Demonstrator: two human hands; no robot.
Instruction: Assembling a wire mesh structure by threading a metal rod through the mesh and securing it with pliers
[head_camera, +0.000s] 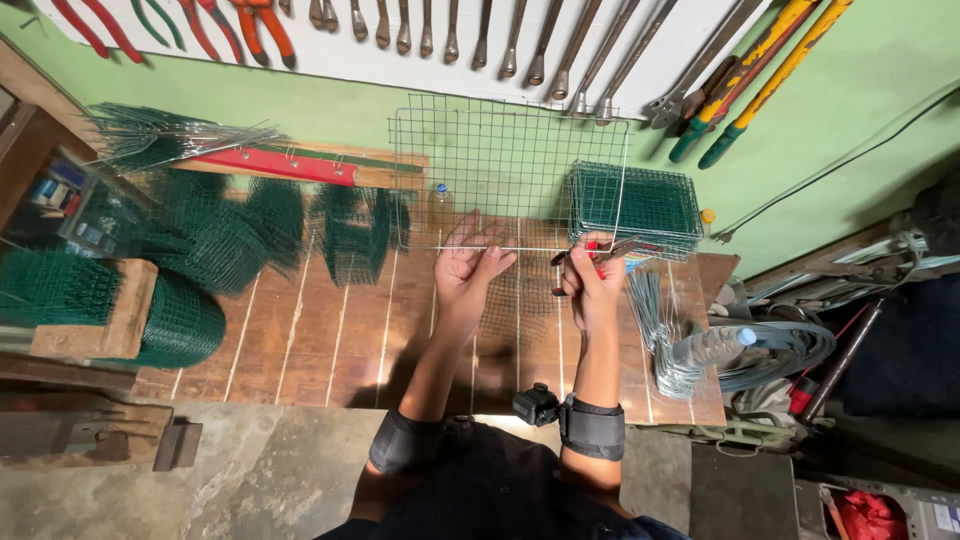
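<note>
Fingers of my left hand (468, 262) were curled narrowly over the near edge of the wire mesh panel (505, 180), pinching its bottom wire so the sheet stood upright on the wooden workbench (300, 340). My right hand (592, 285) was closed around red-handled pliers (600, 250), whose nose met the same bottom wire just right of the left hand. I judged the left grip served to steady the panel while the pliers worked that edge; whether the pliers were biting the wire I could not tell.

The panel stood at the far middle of the bench, leaning toward the green wall. Just right of it, touching or nearly so, sat a stack of finished green mesh baskets (636, 208). Loose green mesh pieces (210, 240) lay far left. A bundle of wire lengths (662, 335) and a plastic bottle (712, 347) lay near right, within reach. Wrenches (480, 35) hung on the wall beyond.
</note>
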